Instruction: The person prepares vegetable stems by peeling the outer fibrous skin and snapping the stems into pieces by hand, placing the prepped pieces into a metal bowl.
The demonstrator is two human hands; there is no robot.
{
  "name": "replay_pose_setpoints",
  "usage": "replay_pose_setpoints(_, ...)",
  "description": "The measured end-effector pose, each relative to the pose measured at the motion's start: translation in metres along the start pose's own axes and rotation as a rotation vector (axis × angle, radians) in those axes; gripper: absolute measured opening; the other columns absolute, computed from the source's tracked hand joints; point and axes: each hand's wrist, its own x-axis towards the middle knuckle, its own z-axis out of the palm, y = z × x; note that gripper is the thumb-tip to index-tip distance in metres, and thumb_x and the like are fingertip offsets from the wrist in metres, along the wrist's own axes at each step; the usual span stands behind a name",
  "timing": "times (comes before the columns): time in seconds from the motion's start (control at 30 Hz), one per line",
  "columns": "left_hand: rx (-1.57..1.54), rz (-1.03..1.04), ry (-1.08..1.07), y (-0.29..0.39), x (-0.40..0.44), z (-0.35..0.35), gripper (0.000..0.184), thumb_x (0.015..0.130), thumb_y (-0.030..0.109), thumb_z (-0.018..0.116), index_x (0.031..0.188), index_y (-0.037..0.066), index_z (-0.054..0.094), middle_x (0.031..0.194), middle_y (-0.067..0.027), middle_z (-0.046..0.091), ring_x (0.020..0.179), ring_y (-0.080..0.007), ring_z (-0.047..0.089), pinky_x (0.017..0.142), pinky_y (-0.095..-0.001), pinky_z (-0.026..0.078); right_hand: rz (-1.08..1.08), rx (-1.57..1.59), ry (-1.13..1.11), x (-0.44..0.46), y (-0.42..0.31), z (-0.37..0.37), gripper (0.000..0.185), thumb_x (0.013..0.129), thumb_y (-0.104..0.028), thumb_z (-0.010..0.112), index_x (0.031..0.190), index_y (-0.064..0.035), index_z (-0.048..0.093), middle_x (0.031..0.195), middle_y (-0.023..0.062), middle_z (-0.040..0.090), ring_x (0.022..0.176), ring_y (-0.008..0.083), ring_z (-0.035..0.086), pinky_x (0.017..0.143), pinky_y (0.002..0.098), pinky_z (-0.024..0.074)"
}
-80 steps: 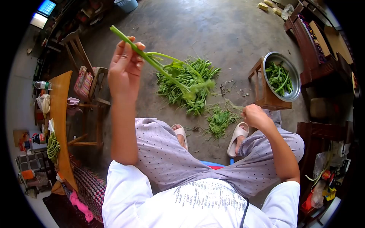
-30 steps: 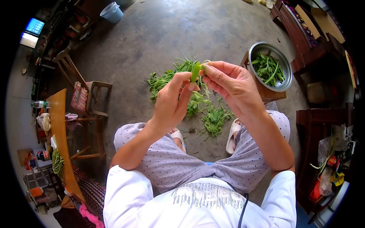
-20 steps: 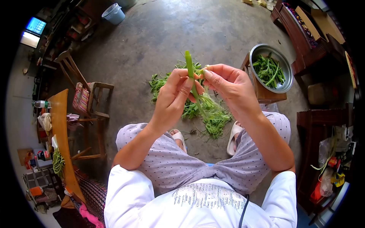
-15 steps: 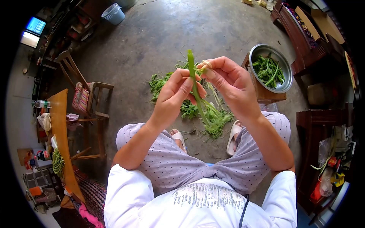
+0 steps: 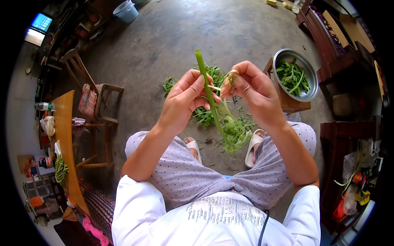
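Observation:
Between the thumb and fingers of my left hand [image 5: 184,96] is a long green stalk [image 5: 209,93]. Its cut end points away from me, and pale frayed fibres and leafy bits trail from its lower part. My right hand [image 5: 256,90], just to the right, is pinched on a thin pale-green strip [image 5: 231,78] looped near its fingertips. A short pale piece sticks out between the two hands beside the stalk. Beneath them on the floor lies a loose heap of green leaves and trimmings [image 5: 203,118], partly hidden by my hands.
A metal basin [image 5: 310,92] with green stalks stands on a wooden stool [image 5: 287,105] at my right. To the left are a wooden chair [image 5: 107,87] and a wooden table [image 5: 65,123]. A blue bucket [image 5: 126,13] stands at the far left on the concrete floor.
My right hand has drawn slightly away to the right from the stalk, with the strip in its fingers. The stalk in my left hand now leans more to the left at its top.

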Motion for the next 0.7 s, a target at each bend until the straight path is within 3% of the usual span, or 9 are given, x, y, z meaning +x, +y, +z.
replay_pose_setpoints(0.07, -0.002, 0.008, 0.029, 0.001, -0.001, -0.001, 0.022, 0.100, 0.025, 0.044, 0.107, 0.005, 0.051, 0.095, -0.0051, 0.059, 0.083, -0.0143, 0.065, 0.063, -0.0220, 0.049, 0.008, 0.014, -0.011, -0.001, 0.000, -0.001, 0.018, 0.098, -0.019, 0.050, 0.104, -0.0024, 0.048, 0.086, 0.0038, 0.059, 0.081, 0.0099, 0.058, 0.074, 0.0239, 0.0462)
replay_pose_setpoints(0.13, -0.005, 0.016, 0.057, 0.001, 0.000, -0.004, 0.022, 0.100, 0.025, 0.044, 0.107, 0.005, 0.051, 0.094, -0.0052, 0.059, 0.083, -0.0143, 0.065, 0.063, -0.0222, 0.049, -0.021, 0.095, -0.058, -0.003, -0.001, -0.004, 0.010, 0.098, -0.010, 0.047, 0.100, -0.0002, 0.049, 0.085, 0.0044, 0.059, 0.079, 0.0102, 0.058, 0.074, 0.0242, 0.0466)
replay_pose_setpoints(0.4, -0.021, -0.004, 0.080, 0.007, 0.000, -0.010, 0.024, 0.099, 0.023, 0.043, 0.111, 0.003, 0.051, 0.094, -0.0045, 0.057, 0.087, -0.0127, 0.062, 0.070, -0.0213, 0.052, -0.001, 0.183, -0.231, -0.011, -0.019, -0.010, 0.011, 0.097, -0.010, 0.050, 0.101, 0.0001, 0.048, 0.087, 0.0039, 0.056, 0.079, 0.0095, 0.056, 0.072, 0.0234, 0.0467)
replay_pose_setpoints(0.5, -0.053, 0.005, 0.063, 0.007, -0.001, -0.011, 0.024, 0.099, 0.023, 0.043, 0.110, 0.003, 0.051, 0.095, -0.0048, 0.056, 0.088, -0.0134, 0.062, 0.072, -0.0228, 0.052, 0.031, 0.144, -0.334, -0.012, -0.021, -0.014, 0.010, 0.097, -0.009, 0.049, 0.100, 0.0007, 0.048, 0.087, 0.0035, 0.056, 0.079, 0.0090, 0.056, 0.071, 0.0227, 0.0465)
replay_pose_setpoints(0.7, 0.054, 0.054, 0.137, 0.008, -0.002, -0.008, 0.022, 0.100, 0.023, 0.044, 0.105, 0.004, 0.052, 0.091, -0.0050, 0.058, 0.085, -0.0148, 0.063, 0.072, -0.0245, 0.051, 0.305, -0.171, -0.240, -0.016, -0.019, -0.022, 0.010, 0.095, -0.008, 0.052, 0.095, 0.0012, 0.051, 0.079, 0.0021, 0.056, 0.074, 0.0076, 0.055, 0.068, 0.0221, 0.0464)
